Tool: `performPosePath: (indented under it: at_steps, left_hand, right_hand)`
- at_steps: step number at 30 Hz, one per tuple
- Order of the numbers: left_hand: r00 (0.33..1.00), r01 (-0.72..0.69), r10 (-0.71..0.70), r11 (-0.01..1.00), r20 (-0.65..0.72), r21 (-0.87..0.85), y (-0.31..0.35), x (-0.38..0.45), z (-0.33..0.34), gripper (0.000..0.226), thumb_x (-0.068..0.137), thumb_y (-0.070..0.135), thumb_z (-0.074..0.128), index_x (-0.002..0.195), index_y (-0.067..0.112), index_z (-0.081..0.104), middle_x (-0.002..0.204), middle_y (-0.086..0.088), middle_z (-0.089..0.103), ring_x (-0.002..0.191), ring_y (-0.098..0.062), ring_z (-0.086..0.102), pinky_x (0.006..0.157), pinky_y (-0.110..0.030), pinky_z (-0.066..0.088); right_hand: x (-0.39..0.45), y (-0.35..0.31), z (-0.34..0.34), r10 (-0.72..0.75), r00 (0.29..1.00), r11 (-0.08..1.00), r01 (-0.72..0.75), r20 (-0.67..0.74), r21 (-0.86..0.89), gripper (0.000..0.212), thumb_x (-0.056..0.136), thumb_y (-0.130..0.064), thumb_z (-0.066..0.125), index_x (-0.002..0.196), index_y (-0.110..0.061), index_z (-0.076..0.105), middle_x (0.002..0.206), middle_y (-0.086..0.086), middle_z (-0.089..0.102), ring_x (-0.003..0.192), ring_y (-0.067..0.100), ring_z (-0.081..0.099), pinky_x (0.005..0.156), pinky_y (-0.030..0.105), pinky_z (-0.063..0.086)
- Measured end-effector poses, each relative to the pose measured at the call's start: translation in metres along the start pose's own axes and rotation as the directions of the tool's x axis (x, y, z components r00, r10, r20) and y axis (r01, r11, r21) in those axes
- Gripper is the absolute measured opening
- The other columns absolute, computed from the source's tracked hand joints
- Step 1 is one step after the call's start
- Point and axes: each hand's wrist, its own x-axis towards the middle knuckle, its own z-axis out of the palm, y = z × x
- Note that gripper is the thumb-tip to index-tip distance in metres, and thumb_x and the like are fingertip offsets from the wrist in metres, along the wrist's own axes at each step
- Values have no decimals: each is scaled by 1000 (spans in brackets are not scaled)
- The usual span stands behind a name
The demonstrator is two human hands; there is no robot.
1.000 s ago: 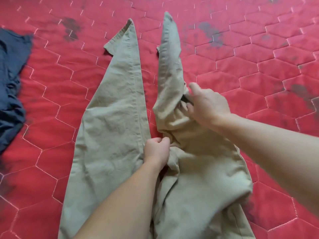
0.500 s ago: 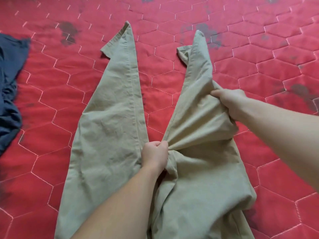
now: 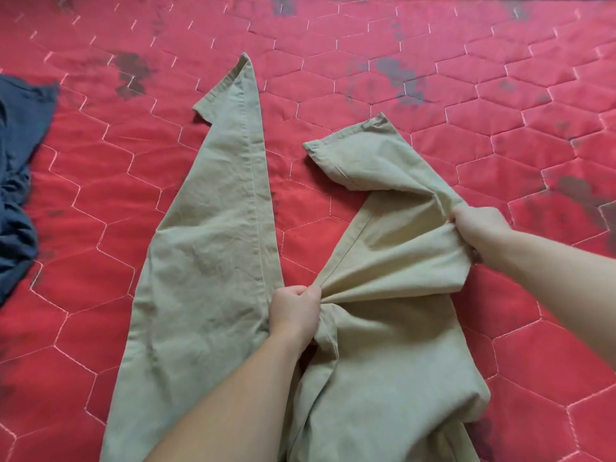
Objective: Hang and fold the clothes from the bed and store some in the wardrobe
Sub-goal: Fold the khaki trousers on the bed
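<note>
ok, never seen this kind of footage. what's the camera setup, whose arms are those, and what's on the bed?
There is no robot here. A person wears one wide-angle camera on the head, looking forward and down, so the two bare arms coming in from the bottom and the right are the wearer's own.

The surface is a bed with a red quilted cover stitched in hexagons, with some dark blotches. A pair of khaki trousers lies spread on it, legs pointing away from the camera. The left hand grips the cloth at the crotch. The right hand grips the outer edge of the right leg, whose end is bent over toward the middle. A dark blue garment lies bunched at the left edge, apart from the trousers.
</note>
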Motion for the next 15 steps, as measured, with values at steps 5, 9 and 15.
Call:
performPosePath:
  at_steps: [5,9,15]
  left_hand:
    - [1000,5,-5,1000,-10,0,-1,2,1,54,81,13,55,35,15,27,41,8,19,42,-13,17,38,-25,15]
    - [1000,24,-24,1000,-4,-14,0,1,1,53,82,14,55,36,15,27,42,8,21,45,-14,18,43,-29,15]
    - [998,70,-70,997,-2,-34,5,1,1,59,82,32,61,38,16,24,50,1,23,49,-18,22,44,-30,18]
  right_hand:
    - [3,-46,7,-105,976,988,79,193,136,35,77,-37,76,95,-10,63,94,5,63,77,18,62,66,30,50]
    - [-15,-110,9,-584,812,786,561,11,260,17,90,-24,60,73,-23,61,67,-16,56,57,-6,47,54,14,39]
    - [34,-92,16,-160,979,987,163,-127,13,42,91,-20,53,130,-5,52,121,12,55,117,29,56,88,33,42]
